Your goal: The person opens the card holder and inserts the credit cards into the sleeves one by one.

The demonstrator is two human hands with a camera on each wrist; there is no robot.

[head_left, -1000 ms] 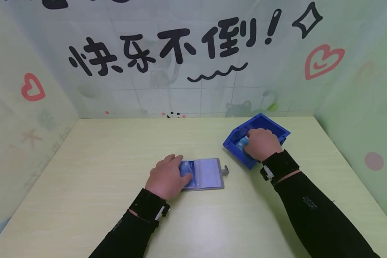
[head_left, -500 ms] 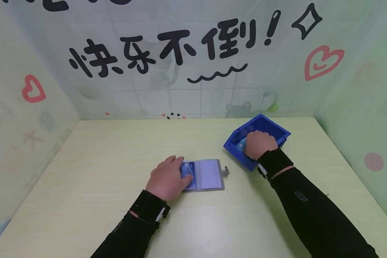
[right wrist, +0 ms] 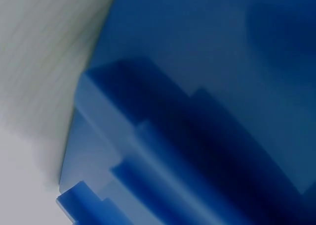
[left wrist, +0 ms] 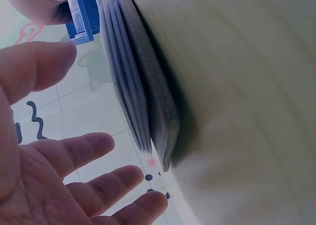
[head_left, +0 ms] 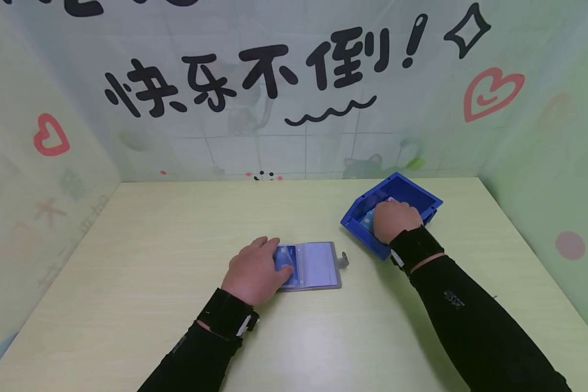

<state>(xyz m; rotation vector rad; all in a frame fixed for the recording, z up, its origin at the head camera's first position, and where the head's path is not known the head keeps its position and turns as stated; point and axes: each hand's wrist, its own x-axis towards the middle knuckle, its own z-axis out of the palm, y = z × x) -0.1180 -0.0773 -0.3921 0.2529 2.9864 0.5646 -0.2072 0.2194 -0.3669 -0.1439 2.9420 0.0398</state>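
Observation:
An open card holder with clear sleeves lies on the table, a blue card in its left side. My left hand is at the holder's left side, fingers loosely extended and thumb over the blue card. In the left wrist view, the edges of the holder's stacked sleeves show beyond the spread fingers. My right hand reaches into a blue plastic bin. Beside its knuckles a light blue card shows inside the bin. The right fingertips are hidden, and the right wrist view shows only the bin's wall.
A grey snap strap sticks out from the holder's right edge. The light wooden table meets a printed cloth backdrop behind the bin and on both sides.
My right hand has shifted slightly left and lower inside the bin, covering more of the light blue card. The left hand and card holder stay in place.

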